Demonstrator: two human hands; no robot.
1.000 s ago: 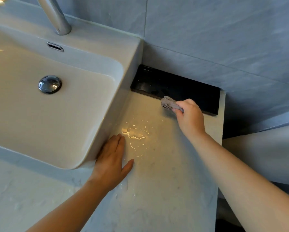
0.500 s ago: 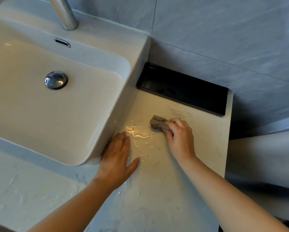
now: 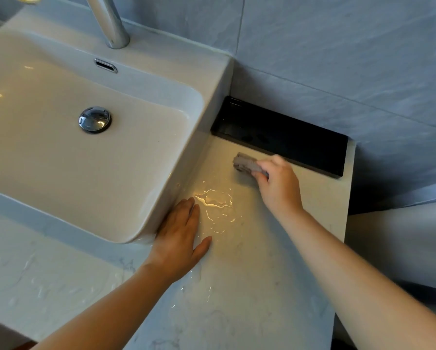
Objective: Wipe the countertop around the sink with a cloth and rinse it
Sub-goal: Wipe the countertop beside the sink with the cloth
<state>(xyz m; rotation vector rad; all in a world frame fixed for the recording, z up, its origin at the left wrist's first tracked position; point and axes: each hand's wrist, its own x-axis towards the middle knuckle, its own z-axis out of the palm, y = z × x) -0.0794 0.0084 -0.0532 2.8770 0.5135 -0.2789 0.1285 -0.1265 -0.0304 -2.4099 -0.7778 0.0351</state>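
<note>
Behind cloth [image 3: 246,164]: black tray [image 3: 282,137], sink [image 3: 213,79] leftward.

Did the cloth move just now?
Yes. The cloth, held in the right hand, slid away from the puddle, back up beside the black tray's front edge.

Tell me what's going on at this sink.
A person is wiping the countertop to the right of the sink. The right hand grips a grey cloth and presses it on the counter just in front of the black tray by the wall. The left hand lies flat on the counter beside the sink's corner. A puddle glints between the hands, not yet wiped up.
</note>
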